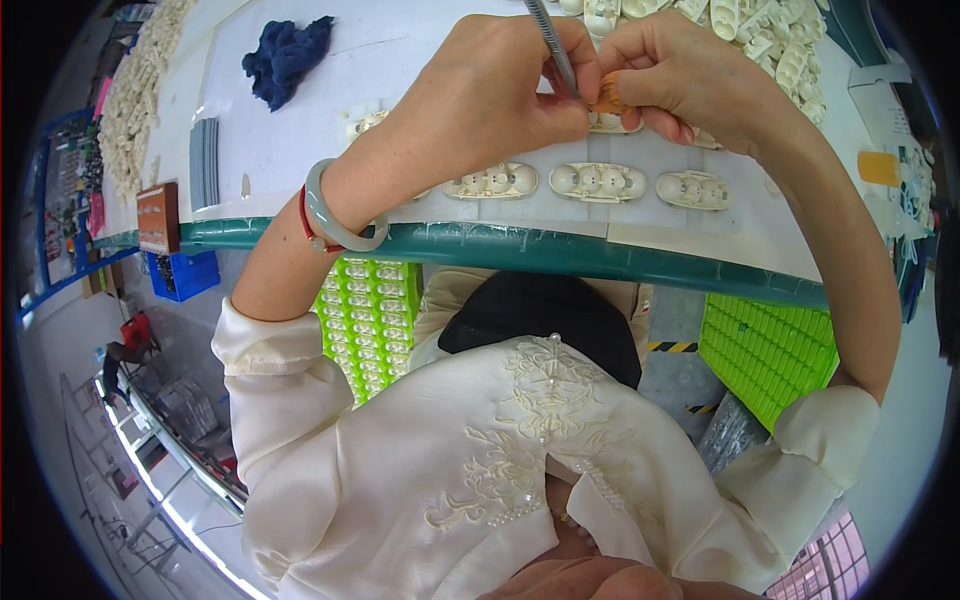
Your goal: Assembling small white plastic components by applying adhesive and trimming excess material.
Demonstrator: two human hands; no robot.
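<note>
My left hand (pixel 505 95) is closed around a slim grey tool (pixel 552 45) with a ribbed shaft, its tip pointing down toward my right fingers. A small orange piece (pixel 608 95) is pinched in my right hand (pixel 690 80), right at the tool's tip. Directly beneath it lies a cream oval plastic part (pixel 612 125), partly covered by my fingers. Closer to me, a row of similar parts rests on the table, among them a left one (pixel 492 181), a middle one (pixel 597 182) and a right one (pixel 693 190), each with round cups inside.
Heaps of cream parts lie at the back right (pixel 775 45) and far left (pixel 140 100). A dark blue cloth (pixel 285 60) and grey strips (pixel 204 162) sit left of my arm. Below the green table edge (pixel 480 242) stand bright green trays (pixel 370 320) and a blue bin (pixel 185 275).
</note>
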